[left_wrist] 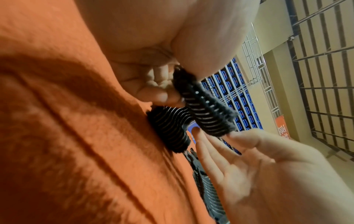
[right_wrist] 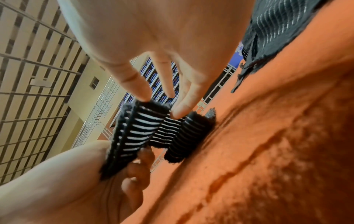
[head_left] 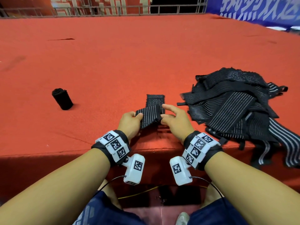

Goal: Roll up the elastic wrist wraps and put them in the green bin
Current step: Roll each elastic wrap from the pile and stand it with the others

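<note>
Near the front edge of the red felt-covered table [head_left: 113,62], slightly right of centre, a black wrist wrap with white stripes [head_left: 152,113] lies partly on the cloth and partly lifted. The left hand [head_left: 129,123] pinches its near end between thumb and curled fingers; the wrist views confirm this hold, though the fingertips beneath the band are hidden. The right hand [head_left: 176,122] has its fingers extended and spread, with thumb and forefinger tips touching the wrap's right edge. Whether they actually nip the fabric cannot be told.

At the front right corner sits a tangled pile of unrolled wraps [head_left: 240,109], several ends hanging over the table's edge and cut off by the frame. Individual pieces cannot be counted. Toward the left, well apart from the hands, lies one rolled wrap [head_left: 62,99] on its side.
</note>
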`<state>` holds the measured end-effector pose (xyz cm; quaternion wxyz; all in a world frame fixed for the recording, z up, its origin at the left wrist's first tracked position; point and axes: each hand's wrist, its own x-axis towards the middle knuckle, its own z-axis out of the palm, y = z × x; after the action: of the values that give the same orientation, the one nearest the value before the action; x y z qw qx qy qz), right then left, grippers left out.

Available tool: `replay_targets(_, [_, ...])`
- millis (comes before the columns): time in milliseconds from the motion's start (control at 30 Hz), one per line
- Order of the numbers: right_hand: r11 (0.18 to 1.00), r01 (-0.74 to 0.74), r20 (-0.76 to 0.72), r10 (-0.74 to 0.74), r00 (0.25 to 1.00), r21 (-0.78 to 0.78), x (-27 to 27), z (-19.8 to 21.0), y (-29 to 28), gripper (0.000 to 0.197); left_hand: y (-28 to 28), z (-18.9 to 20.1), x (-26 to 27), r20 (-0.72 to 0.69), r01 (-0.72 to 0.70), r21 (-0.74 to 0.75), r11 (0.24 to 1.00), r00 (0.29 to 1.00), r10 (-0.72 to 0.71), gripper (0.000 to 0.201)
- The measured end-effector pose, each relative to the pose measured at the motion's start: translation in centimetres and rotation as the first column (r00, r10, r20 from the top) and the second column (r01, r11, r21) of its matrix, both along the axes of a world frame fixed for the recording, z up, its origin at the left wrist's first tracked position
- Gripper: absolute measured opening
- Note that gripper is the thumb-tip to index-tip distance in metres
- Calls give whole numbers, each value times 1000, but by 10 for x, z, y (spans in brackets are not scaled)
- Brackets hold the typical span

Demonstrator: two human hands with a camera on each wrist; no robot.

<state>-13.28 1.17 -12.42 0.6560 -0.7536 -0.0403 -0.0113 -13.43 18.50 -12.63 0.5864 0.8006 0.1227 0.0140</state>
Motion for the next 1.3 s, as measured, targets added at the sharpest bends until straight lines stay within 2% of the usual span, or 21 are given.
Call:
replay_targets(100, [991, 127, 11, -126, 992, -37, 3, -3, -1, 20, 0, 1, -1, -18, -10, -62, 998, 1000, 9, 28])
replay_targets(200, [990, 113, 13, -112, 994, -80, 0, -3, 0, 11, 0, 1, -1, 11, 0, -8, 1000, 1000, 1, 31])
replay_targets(333, [998, -10, -175, 0, 985, -56, -2, -2, 3, 47, -2, 1, -3, 61, 18, 54, 998, 998, -22, 33])
replay_targets(433, [997, -27, -182, 12, 983, -78, -2, -3, 5, 62, -6, 2, -4, 74, 47, 6, 999, 996, -47, 34])
replay_targets(533, [994, -2, -156, -15, 988, -112, 1, -3, 4, 57, -6, -1, -3, 78, 89, -59, 994, 993, -84, 30])
replay_targets(633, [991, -6, -153, -14, 988, -132, 4, -5, 0, 56, -6, -1, -3, 58, 113, -138, 984, 993, -106, 13])
replay_targets(767, [977, -24, -140, -6, 990, -210, 6, -7, -2, 52, -5, -3, -5, 40, 128, -180, 975, 992, -122, 22])
replay_targets(1000, [967, -65, -98, 42, 994, -247, 3, -6, -2, 48, -4, -5, -6, 31, 89, -190, 978, 996, -85, 20])
replay_targets(1100, [966, -11, -10, 9, 1000, -260, 0, -6, 0, 52, -3, -4, -7, 23, 67, -221, 973, 998, -64, 18])
replay_targets(1167, [969, 28, 107, -2, 994, -245, -3, -4, -2, 46, -4, -3, -6, 11, 47, -246, 968, 999, -45, 19])
replay_targets(1233, [959, -13, 212, 76, 974, -284, -6, -2, -6, 39, -4, -3, -5, 1, 32, -261, 965, 999, -33, 21])
replay_targets(1300, [930, -86, 229, 176, 957, -359, -9, -3, -8, 32, -4, -3, -5, -2, 28, -272, 962, 1000, -30, 23])
